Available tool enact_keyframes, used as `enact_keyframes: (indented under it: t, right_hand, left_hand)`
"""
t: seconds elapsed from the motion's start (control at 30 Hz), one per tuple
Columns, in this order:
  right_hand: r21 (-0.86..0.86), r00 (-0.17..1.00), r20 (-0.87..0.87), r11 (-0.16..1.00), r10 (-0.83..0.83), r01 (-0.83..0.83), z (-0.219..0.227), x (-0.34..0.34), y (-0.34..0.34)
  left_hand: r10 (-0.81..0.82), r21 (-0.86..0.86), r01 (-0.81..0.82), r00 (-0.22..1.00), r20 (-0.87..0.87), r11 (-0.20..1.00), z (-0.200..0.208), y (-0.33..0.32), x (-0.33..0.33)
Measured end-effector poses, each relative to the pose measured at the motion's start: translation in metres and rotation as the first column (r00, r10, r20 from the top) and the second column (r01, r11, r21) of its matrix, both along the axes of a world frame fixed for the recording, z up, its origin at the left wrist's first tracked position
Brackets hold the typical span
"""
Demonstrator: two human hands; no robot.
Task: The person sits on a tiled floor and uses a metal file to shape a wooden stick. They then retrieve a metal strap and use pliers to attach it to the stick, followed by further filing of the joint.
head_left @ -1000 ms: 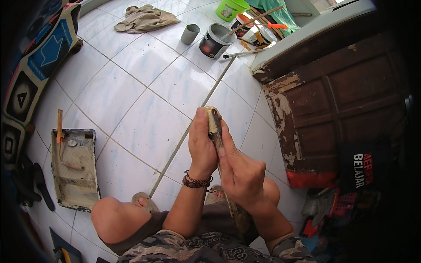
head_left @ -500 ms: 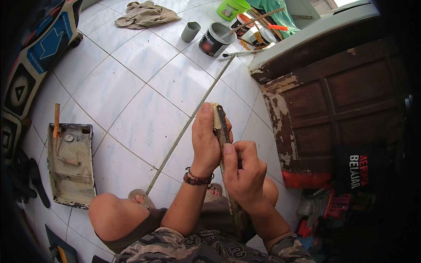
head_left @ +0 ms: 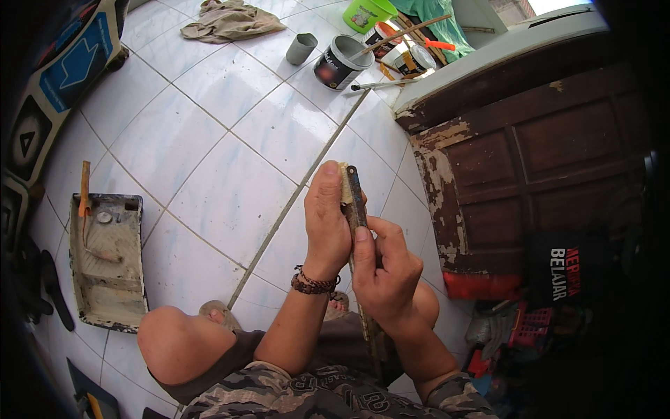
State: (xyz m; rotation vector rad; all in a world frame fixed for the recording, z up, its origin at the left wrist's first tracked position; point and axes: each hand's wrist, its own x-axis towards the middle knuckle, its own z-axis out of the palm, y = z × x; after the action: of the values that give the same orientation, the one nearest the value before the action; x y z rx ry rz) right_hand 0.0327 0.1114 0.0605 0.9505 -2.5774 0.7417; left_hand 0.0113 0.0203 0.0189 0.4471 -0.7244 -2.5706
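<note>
My left hand [head_left: 326,227], with a braided bracelet at its wrist, is closed round the upper part of a long, narrow, dark, paint-stained strip [head_left: 353,183] that has a small hole at its tip. A pale yellowish, rough-looking piece [head_left: 344,178] sits between my left thumb and the strip; its kind cannot be made out. Lower down, my right hand [head_left: 385,272] pinches the same strip between thumb and curled fingers. The strip's lower end [head_left: 370,335] runs back toward my lap, partly hidden by the right hand and forearm.
On the tiled floor at left lies a paint tray [head_left: 108,286] with a small orange-handled roller [head_left: 85,202]. Ahead are a grey cup [head_left: 301,49], a black paint bucket [head_left: 342,66], a green pail [head_left: 366,15] and a cloth [head_left: 234,22]. A peeling brown door [head_left: 530,174] stands at right.
My right thumb and fingers have shifted slightly up along the strip. The left hand keeps its grip, and the whole view has moved a little.
</note>
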Motion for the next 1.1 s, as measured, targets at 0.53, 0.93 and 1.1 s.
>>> enact_keyframes:
  t: [0.53, 0.93, 1.1]
  right_hand:
    - [-0.08, 0.993, -0.034, 0.99, 0.11, -0.113, 0.006, -0.025, -0.018]
    - [-0.091, 0.982, 0.138, 0.989, 0.13, -0.118, 0.01, -0.034, -0.019]
    - [-0.141, 0.986, 0.063, 0.979, 0.157, -0.147, 0.003, -0.033, -0.015]
  left_hand:
    - [-0.003, -0.059, 0.002, 1.0, -0.01, 0.998, -0.002, 0.002, -0.001]
    - [0.008, 0.084, -0.007, 1.0, -0.005, 0.996, -0.005, 0.003, -0.006]
    - [0.018, -0.069, -0.019, 1.0, -0.02, 0.997, -0.012, 0.004, -0.006]
